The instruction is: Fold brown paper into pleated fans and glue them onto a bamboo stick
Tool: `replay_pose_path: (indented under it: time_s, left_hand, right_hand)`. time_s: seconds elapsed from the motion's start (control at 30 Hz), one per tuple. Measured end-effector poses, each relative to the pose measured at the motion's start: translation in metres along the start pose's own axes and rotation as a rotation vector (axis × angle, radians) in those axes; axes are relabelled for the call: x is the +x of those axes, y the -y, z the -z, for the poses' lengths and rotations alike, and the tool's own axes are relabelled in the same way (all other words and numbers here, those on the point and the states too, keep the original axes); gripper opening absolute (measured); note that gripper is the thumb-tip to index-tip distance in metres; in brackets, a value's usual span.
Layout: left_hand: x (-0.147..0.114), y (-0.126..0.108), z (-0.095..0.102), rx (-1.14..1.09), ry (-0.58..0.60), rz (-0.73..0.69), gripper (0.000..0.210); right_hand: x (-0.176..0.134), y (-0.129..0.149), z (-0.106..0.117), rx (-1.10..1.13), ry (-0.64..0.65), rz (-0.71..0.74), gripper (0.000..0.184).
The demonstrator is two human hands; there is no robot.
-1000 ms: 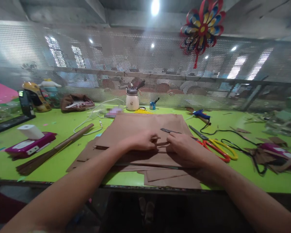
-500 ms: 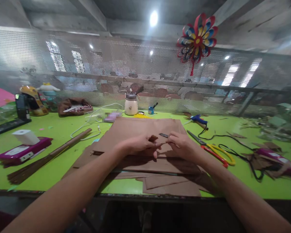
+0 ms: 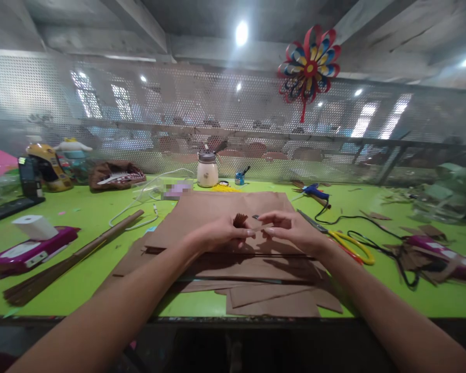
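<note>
Over a stack of brown paper sheets [image 3: 233, 204], my left hand [image 3: 217, 234] is closed on a small pleated piece of brown paper [image 3: 239, 220] that shows above its fingers. A narrow, pale strip of paper [image 3: 262, 227] runs from the left thumb to my right hand [image 3: 289, 228]. The right thumb and fingers close round the strip's other end. Just behind the right fingertips a small dark tool tip [image 3: 255, 217] shows; its kind is unclear.
Right of the stack lie yellow-and-red-handled scissors [image 3: 353, 248] and a blue glue gun [image 3: 316, 191] with a black cord. A long brown paper bundle [image 3: 73, 259] and a purple power strip [image 3: 33, 248] lie left. A jar [image 3: 207, 171] stands behind.
The right hand has spread its fingers more, and the strip between the hands now shows broader and paler. The dark tool is now mostly hidden behind the right fingers. The view shifted slightly.
</note>
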State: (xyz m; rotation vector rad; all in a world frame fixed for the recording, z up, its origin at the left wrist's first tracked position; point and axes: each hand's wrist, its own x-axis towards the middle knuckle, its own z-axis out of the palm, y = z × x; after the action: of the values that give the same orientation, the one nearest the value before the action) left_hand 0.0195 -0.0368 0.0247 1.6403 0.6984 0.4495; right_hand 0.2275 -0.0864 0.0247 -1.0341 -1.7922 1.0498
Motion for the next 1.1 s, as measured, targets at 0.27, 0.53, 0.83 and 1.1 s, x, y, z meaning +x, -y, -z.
replay_pose_path:
  time_s: [0.27,0.53,0.83,1.1]
  left_hand:
    - [0.001,-0.003,-0.002,0.239,-0.038,-0.100,0.027]
    - [-0.002,-0.007,-0.006,0.199,0.016,-0.136,0.031]
    - [0.003,-0.005,-0.013,0.386,-0.099,-0.344,0.025]
    - [0.003,0.004,-0.019,0.538,-0.277,-0.477,0.027]
  right_hand:
    - [0.004,-0.004,-0.008,0.110,-0.155,0.035,0.024]
    - [0.002,0.000,-0.004,0.017,-0.210,0.122,0.025]
    - [0.003,-0.007,-0.015,0.359,-0.129,-0.011,0.023]
    - [0.003,-0.002,-0.021,0.253,-0.275,0.091,0.022]
